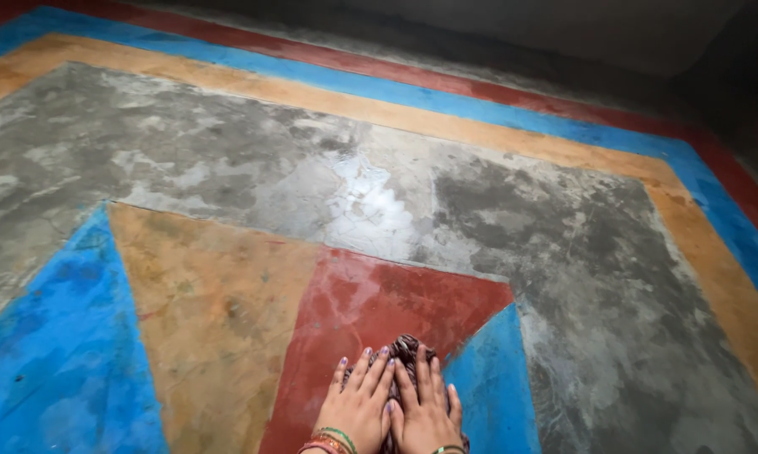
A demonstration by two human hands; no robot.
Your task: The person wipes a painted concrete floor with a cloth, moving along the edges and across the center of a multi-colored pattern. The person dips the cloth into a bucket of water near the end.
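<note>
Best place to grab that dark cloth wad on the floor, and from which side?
Probably the bunched far end of the cloth, from above. The left hand and right hand lie flat over its near part on the painted floor; only that raised lump shows.

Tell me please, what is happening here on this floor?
A person kneels or bends low over a painted floor and presses both hands flat on a dark, bunched cloth. The left hand and the right hand lie side by side, fingers spread forward over the cloth. The cloth sits on the red patch, near its border with a blue section. The grey middle area farther ahead looks wet and shiny.
</note>
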